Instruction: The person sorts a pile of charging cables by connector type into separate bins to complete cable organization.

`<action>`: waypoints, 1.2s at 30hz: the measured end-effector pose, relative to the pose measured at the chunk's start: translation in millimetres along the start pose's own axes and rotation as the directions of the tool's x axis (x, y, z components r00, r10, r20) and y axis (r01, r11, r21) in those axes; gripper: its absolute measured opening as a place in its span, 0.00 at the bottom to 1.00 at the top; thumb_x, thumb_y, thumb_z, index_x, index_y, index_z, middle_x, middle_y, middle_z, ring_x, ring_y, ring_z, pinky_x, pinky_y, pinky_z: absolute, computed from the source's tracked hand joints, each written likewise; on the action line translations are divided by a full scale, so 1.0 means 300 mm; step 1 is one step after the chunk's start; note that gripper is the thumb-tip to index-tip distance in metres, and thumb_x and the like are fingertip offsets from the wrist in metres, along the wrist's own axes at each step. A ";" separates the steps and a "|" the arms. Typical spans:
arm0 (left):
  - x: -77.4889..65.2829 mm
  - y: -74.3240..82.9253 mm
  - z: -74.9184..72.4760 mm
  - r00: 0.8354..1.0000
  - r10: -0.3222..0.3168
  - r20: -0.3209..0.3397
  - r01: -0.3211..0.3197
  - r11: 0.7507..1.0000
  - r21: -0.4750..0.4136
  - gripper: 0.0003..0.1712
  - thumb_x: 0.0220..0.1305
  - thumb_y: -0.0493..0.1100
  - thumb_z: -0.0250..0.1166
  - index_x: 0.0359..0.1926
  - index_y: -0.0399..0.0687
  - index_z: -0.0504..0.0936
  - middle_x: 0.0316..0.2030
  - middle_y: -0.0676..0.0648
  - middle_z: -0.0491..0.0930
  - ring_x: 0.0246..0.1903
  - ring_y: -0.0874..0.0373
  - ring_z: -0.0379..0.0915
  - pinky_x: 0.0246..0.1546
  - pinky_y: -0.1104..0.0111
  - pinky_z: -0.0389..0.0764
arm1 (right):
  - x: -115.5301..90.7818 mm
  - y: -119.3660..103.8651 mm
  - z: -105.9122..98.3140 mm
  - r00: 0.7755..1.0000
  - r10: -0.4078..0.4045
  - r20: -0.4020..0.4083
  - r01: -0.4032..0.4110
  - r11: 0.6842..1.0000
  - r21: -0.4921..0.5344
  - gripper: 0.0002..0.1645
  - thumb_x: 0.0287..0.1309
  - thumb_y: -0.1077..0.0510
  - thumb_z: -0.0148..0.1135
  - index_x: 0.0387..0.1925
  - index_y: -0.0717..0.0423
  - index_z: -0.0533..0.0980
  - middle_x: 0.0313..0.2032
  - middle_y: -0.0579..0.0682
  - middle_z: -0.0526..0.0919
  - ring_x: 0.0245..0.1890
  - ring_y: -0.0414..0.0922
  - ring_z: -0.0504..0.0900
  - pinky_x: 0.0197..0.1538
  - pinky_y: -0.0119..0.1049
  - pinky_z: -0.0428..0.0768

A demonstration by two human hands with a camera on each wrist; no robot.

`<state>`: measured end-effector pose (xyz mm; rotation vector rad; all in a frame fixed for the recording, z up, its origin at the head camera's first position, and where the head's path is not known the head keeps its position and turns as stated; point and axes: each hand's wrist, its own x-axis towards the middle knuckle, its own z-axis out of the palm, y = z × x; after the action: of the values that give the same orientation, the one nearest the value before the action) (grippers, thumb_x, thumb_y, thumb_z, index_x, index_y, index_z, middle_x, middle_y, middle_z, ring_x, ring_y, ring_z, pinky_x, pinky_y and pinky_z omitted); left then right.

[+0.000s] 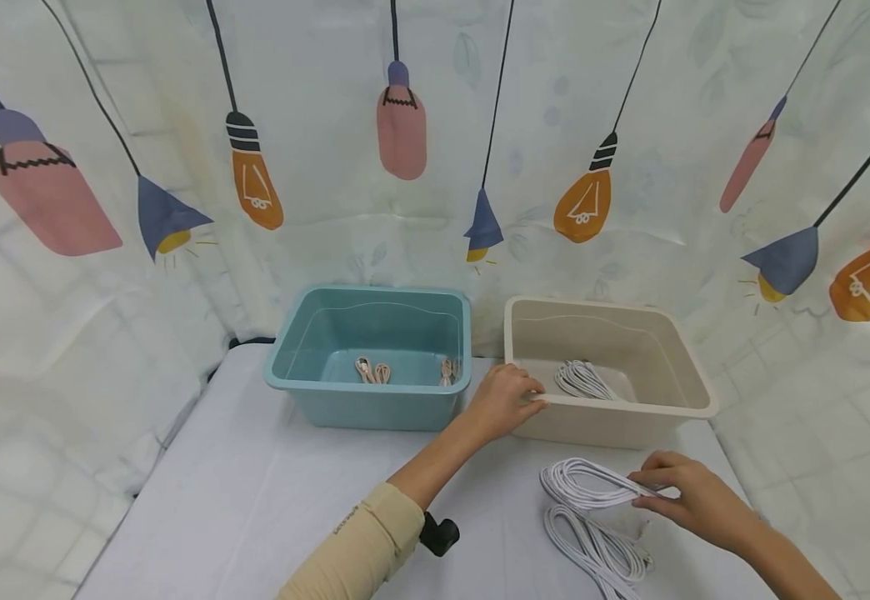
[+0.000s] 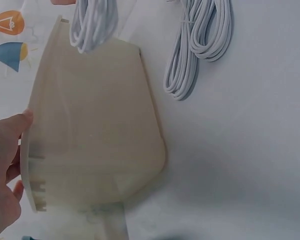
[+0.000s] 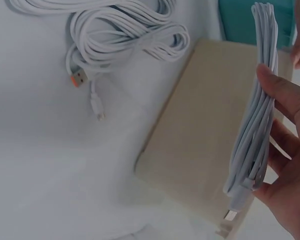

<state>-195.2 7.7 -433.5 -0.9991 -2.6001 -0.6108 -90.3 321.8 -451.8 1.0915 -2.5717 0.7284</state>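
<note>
My left hand (image 1: 502,402) grips the front left rim of a beige plastic bin (image 1: 592,425), thumb on one side of the rim in the left wrist view. Inside the bin lies a coiled white cable (image 1: 583,380). In front of it, my right hand (image 1: 693,496) pinches a bundled white USB cable (image 3: 255,130) between thumb and fingers, above the table. Below that bundle, more white cable coils (image 1: 600,550) rest on the cloth; the right wrist view shows a USB plug (image 3: 79,78) and a smaller connector (image 3: 97,106) among them.
A teal bin (image 1: 375,408) stands left of the beige one, with small bundled beige cables (image 1: 372,372) inside. A black object (image 1: 438,533) shows beside the left sleeve. White cloth (image 1: 240,500) covers the table, and a lamp-patterned curtain (image 1: 315,208) hangs behind.
</note>
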 end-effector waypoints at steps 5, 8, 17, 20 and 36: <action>-0.001 -0.001 -0.005 1.000 0.012 0.000 -0.012 1.000 -0.011 0.10 0.68 0.49 0.75 0.44 0.50 0.93 0.37 0.52 0.90 0.42 0.56 0.84 0.58 0.60 0.81 | 0.009 0.002 -0.047 1.000 0.015 -0.015 -0.015 1.000 -0.004 0.21 0.37 0.68 0.84 0.39 0.57 0.90 0.36 0.33 0.80 0.34 0.28 0.74 0.34 0.19 0.70; -0.001 -0.001 -0.007 1.000 0.014 0.002 -0.014 1.000 -0.013 0.10 0.68 0.48 0.75 0.44 0.49 0.93 0.37 0.52 0.91 0.42 0.56 0.84 0.58 0.60 0.80 | 0.020 0.002 -0.076 0.999 0.038 -0.011 -0.038 0.999 -0.021 0.20 0.38 0.66 0.85 0.39 0.56 0.90 0.36 0.32 0.80 0.34 0.28 0.74 0.34 0.19 0.70; -0.002 -0.005 -0.004 1.000 0.001 0.018 0.000 0.999 -0.042 0.10 0.68 0.48 0.75 0.44 0.48 0.93 0.38 0.51 0.91 0.42 0.55 0.83 0.59 0.58 0.80 | 0.063 -0.004 -0.161 0.992 0.125 0.008 -0.123 0.987 -0.099 0.19 0.41 0.63 0.85 0.40 0.58 0.90 0.36 0.32 0.80 0.33 0.27 0.72 0.30 0.23 0.74; -0.001 -0.005 -0.003 1.000 0.000 0.019 0.001 1.000 -0.032 0.10 0.68 0.48 0.75 0.44 0.49 0.93 0.38 0.52 0.90 0.41 0.56 0.83 0.58 0.59 0.80 | 0.079 -0.009 -0.184 0.986 0.165 0.011 -0.162 0.978 -0.130 0.19 0.41 0.63 0.85 0.40 0.59 0.90 0.35 0.34 0.80 0.32 0.26 0.71 0.29 0.25 0.75; 0.007 -0.001 -0.008 0.998 -0.027 0.060 0.028 1.000 -0.014 0.10 0.69 0.49 0.74 0.45 0.50 0.93 0.39 0.53 0.90 0.43 0.57 0.83 0.60 0.61 0.79 | 0.202 0.024 -0.267 0.965 0.246 -0.086 -0.260 0.936 -0.236 0.20 0.43 0.63 0.84 0.41 0.66 0.89 0.35 0.49 0.86 0.31 0.36 0.76 0.28 0.31 0.77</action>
<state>-196.7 7.4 -430.7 -1.0028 -2.6695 -0.6167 -134.1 332.8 -361.7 0.6632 -2.6942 0.4664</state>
